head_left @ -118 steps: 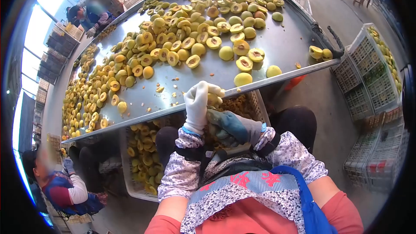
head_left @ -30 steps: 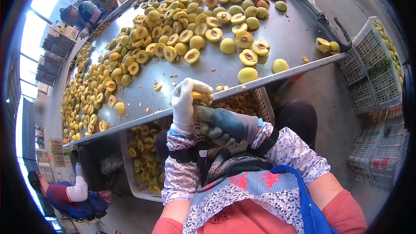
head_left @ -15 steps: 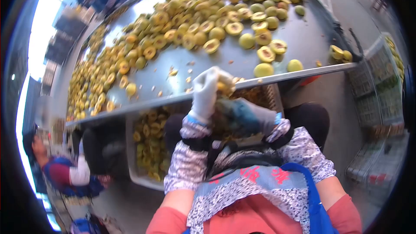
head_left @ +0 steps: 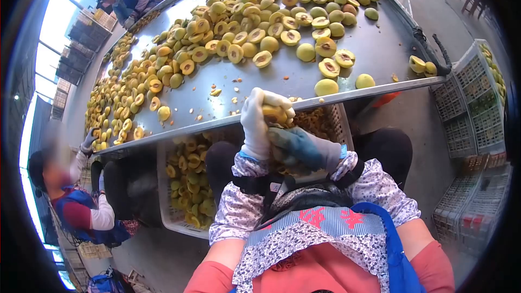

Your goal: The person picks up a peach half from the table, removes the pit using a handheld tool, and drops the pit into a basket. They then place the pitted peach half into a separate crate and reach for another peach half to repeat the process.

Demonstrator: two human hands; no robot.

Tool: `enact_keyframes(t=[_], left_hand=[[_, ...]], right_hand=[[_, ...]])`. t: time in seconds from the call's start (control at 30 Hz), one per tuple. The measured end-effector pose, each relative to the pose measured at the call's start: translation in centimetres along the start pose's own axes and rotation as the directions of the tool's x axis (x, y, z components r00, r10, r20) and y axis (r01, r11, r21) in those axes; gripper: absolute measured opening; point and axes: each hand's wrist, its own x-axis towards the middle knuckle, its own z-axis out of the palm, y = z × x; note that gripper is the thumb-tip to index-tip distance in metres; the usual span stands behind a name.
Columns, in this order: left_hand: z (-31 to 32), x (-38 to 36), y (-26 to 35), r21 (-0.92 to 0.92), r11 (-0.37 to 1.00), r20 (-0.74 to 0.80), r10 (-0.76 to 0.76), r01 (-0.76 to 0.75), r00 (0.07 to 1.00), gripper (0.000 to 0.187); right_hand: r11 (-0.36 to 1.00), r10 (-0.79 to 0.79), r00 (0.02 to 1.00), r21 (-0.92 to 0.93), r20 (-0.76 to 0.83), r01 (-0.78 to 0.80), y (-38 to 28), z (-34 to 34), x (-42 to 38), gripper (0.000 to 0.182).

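My left hand [head_left: 257, 122], in a white glove, is closed around a halved yellow fruit [head_left: 275, 114] just in front of the table's near edge. Against it, slightly lower and to the right, is my right hand [head_left: 306, 149] in a blue and grey glove; its fingers are curled, and what they hold is hidden. Many halved yellow-green fruits [head_left: 225, 24] lie on the metal table [head_left: 217, 109]. Below the hands, a crate [head_left: 343, 125] holds small brownish pieces.
A white crate [head_left: 168, 212] of fruit halves stands lower left. One person [head_left: 81, 206] sits at the left, another [head_left: 127, 1] leans at the table's far left. Stacked crates [head_left: 469, 103] stand at the right. My knees are beneath the table edge.
My hands stay close together, with the fruit in my left hand now showing more clearly. The person at the left has raised a gloved hand to the table's fruit.
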Motion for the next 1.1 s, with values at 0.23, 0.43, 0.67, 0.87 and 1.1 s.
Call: enact_keyframes(t=[0.23,0.43,0.67,0.87,1.1], left_hand=[[0.7,1.1,1.4,-0.096,0.995,-0.025,0.000,-0.002,1.000,0.037],[-9.1,-1.5,7.6,0.425,0.905,-0.376,0.152,0.024,0.914,0.032],[-11.6,5.0,10.1,0.934,0.357,-0.144,0.451,-0.031,0.881,0.051],[-9.0,19.4,4.6,0.958,0.084,0.255,0.188,-0.274,0.949,0.067],[-10.9,19.1,4.0,0.735,0.636,-0.154,-0.184,0.237,0.971,0.042]], right_hand=[[0.962,0.228,0.954,0.105,0.193,-0.252,-0.1,0.1,-0.4,0.051],[0.231,-0.082,0.899,-0.886,-0.430,-0.403,5.3,-5.0,0.5,0.048],[0.374,-0.168,0.880,-0.855,-0.444,-0.360,1.9,-2.6,0.5,0.038],[0.459,-0.229,0.888,-0.848,-0.399,-0.263,0.5,-2.0,0.6,0.035],[0.653,-0.376,0.859,-0.757,-0.347,-0.020,-1.2,-1.0,0.9,0.035]])
